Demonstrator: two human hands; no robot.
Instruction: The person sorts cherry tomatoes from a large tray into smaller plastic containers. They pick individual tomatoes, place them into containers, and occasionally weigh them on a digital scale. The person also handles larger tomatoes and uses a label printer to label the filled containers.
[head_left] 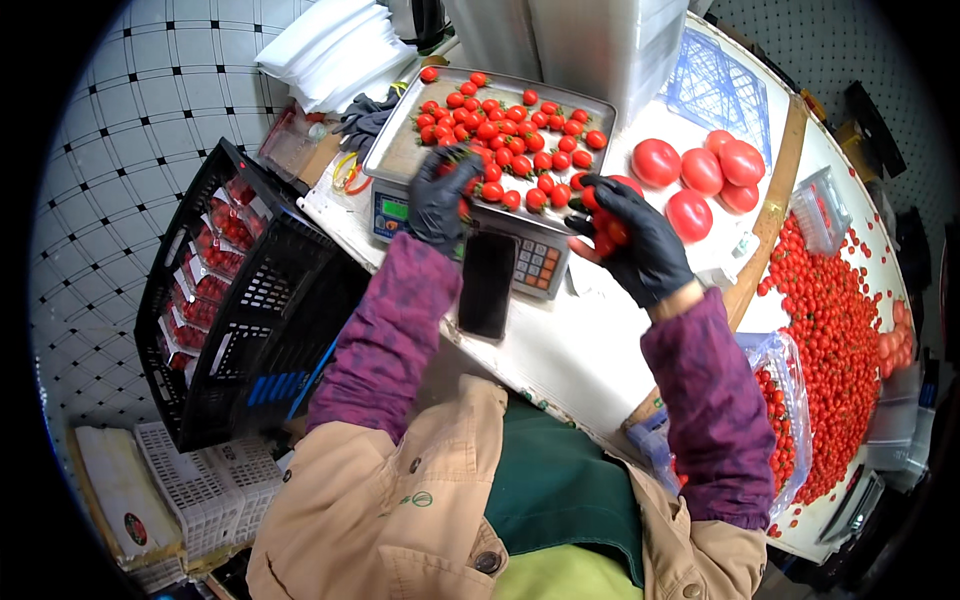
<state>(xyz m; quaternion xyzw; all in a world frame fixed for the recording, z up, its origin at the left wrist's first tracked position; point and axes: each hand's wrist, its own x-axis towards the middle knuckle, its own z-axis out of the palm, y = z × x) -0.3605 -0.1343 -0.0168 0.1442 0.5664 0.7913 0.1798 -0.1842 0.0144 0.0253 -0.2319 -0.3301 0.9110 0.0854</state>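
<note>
Many small red cherry tomatoes (515,143), some with green stems, lie in the metal pan (405,148) of a digital scale (390,212). Over the pan's near left corner, my black-gloved left hand (440,198) is curled, with red cherry tomatoes showing between and below its fingers. At the pan's near right corner, my right hand (640,245), also gloved in black, cups several cherry tomatoes (608,232) in its closed fingers. A dark-screened phone (487,285) rests against the scale's front, beside the keypad (537,264).
Large tomatoes (700,172) sit right of the pan, near a blue plastic mesh (718,85). Beyond a wooden strip (772,220) lies a broad heap of cherry tomatoes (835,350). At left stands a black crate (290,290) with packed punnets (210,270). Stacked clear containers (590,50) rise behind.
</note>
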